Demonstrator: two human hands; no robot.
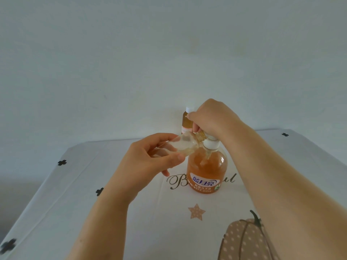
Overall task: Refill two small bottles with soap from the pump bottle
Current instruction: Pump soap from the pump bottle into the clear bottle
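A clear small bottle [185, 145] lies almost level against the spout of the pump bottle [206, 169]. Its long axis runs from 8 o'clock, where the left hand [150, 162] pinches its base between thumb and fingers, to 2 o'clock, where its mouth meets the spout. The right hand [212, 119], reaching in from 4 o'clock, curls its fingers over the pump head. A second small bottle [185, 121], capped and amber, stands behind at 11 o'clock on the printed tablecloth [112, 184]

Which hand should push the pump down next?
The right hand: it grips the pump from above, while the left hand is busy holding the small bottle against it.
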